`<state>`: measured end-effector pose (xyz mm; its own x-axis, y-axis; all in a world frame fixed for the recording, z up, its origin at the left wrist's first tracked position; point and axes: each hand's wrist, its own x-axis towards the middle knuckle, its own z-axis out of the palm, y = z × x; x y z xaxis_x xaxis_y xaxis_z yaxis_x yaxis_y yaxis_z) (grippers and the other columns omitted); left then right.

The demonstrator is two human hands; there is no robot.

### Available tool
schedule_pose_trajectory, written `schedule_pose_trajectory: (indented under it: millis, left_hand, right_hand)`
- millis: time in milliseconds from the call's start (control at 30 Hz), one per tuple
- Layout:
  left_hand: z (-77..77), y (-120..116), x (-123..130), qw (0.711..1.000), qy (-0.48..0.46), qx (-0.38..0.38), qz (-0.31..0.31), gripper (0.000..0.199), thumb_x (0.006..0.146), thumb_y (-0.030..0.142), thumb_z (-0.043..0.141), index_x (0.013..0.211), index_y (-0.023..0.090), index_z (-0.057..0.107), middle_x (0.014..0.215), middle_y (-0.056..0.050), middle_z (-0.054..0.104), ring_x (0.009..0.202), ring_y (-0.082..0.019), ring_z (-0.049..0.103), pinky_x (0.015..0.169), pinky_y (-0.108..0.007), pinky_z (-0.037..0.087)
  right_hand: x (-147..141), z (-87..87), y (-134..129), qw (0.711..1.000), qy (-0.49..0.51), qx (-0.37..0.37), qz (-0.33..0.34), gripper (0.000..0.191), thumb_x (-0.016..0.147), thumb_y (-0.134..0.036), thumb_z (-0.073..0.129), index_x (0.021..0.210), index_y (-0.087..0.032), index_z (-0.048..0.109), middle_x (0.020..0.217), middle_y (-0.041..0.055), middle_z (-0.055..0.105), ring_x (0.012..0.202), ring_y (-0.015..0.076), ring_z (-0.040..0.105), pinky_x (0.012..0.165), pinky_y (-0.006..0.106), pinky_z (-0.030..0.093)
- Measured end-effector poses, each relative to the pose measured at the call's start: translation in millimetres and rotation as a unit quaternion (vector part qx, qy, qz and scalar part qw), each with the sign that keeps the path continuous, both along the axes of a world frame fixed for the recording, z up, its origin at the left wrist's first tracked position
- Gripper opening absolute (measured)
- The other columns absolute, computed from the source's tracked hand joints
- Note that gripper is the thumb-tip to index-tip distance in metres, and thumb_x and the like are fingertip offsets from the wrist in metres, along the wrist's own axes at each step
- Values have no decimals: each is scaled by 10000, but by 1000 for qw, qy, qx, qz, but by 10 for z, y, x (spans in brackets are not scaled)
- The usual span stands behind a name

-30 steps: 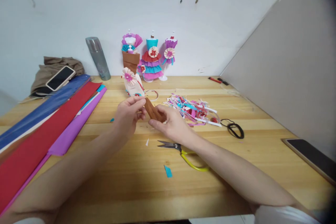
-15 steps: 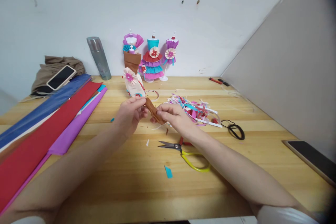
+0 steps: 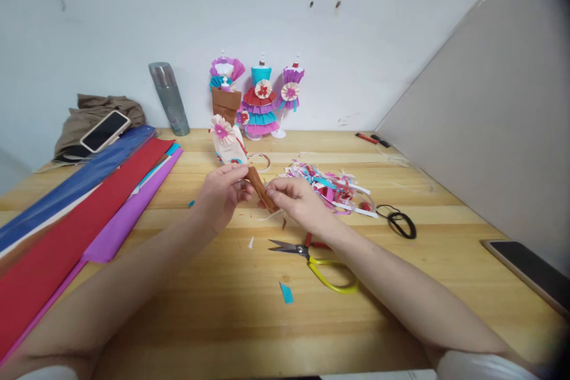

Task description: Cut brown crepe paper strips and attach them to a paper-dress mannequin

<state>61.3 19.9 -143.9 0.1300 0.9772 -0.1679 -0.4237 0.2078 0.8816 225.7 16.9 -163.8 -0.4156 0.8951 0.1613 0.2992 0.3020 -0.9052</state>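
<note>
A folded strip of brown crepe paper [image 3: 260, 189] slants between my two hands above the middle of the table. My left hand [image 3: 227, 193] pinches its upper left end with thumb and fingers. At the lower right, my right hand [image 3: 291, 196] has its fingertips closed on the other end. Just behind the hands stands a small cream paper dress form with a pleated flower [image 3: 222, 129]. Scissors [image 3: 307, 252] with red and yellow handles lie partly opened below my right hand, and a turquoise paper scrap [image 3: 286, 293] is nearer to me.
Miniature dress forms [image 3: 261, 98] line the wall. A pile of paper shreds [image 3: 333, 187] and a black hair tie [image 3: 402, 224] lie to the right, a phone [image 3: 528, 270] beyond. On the left are long crepe sheets [image 3: 89, 219], a thermos [image 3: 170, 98], and another phone [image 3: 105, 130] on brown cloth.
Both hands keep hold of the brown paper strip in nearly the same place. The strip is turned slightly, and the whole view has shifted a little.
</note>
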Motion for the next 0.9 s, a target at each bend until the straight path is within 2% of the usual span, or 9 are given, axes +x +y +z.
schedule_pose_trajectory:
  millis: [133,267,400,533,633,700,800,900]
  left_hand:
    - [-4,0,2,1000,4,1,2,125,670,175,708,694,112,604,557,20,573,468,-66,519,432,-169,379]
    - [-12,-13,8,1000,13,16,11,143,650,191,722,687,115,608,554,13,589,463,-75,526,426,-177,384]
    - [-24,-24,9,999,22,34,17,148,640,198,733,685,114,620,545,12,583,466,-84,532,423,-186,389]
    - [-28,-26,13,999,16,35,30,127,640,177,723,694,110,630,559,8,591,480,-84,541,431,-185,395]
    - [-30,-29,20,999,8,37,27,126,637,172,723,692,108,630,553,7,593,485,-82,546,444,-180,413]
    - [-31,-33,25,999,4,38,20,132,632,170,726,693,108,627,543,7,591,486,-83,548,448,-178,424]
    - [-36,-37,29,999,-2,38,20,148,619,167,729,708,105,628,534,8,591,486,-89,553,438,-176,428]
    - [-44,-34,26,999,-7,36,30,160,607,163,733,712,102,628,532,12,588,481,-90,556,435,-176,435]
  right_hand:
    - [11,11,2,1000,16,-20,10,314,828,-392,462,580,-199,464,562,-18,478,576,130,465,584,267,369]
    - [11,54,-29,1000,18,5,2,399,865,-467,430,578,-192,459,579,-17,465,584,131,468,585,280,368]
    - [-10,56,-51,998,-4,37,-43,311,845,-408,490,639,-177,525,589,-16,506,572,129,481,568,275,362]
    - [-31,50,-92,986,-14,124,-108,163,801,-318,562,733,-170,580,718,27,618,671,155,557,641,291,421]
    - [-45,55,-135,968,-66,214,-114,159,771,-314,639,729,-175,572,728,31,592,711,168,527,661,301,398]
    - [-52,48,-145,959,-95,240,-115,154,760,-282,651,698,-180,555,695,20,563,692,162,499,644,295,372]
    - [-56,22,-122,964,-97,222,-114,146,754,-203,596,636,-188,512,625,-3,530,627,139,481,608,277,352]
    - [-55,-3,-82,978,-57,169,-105,146,747,-228,565,615,-192,514,584,-13,524,570,125,474,567,266,348]
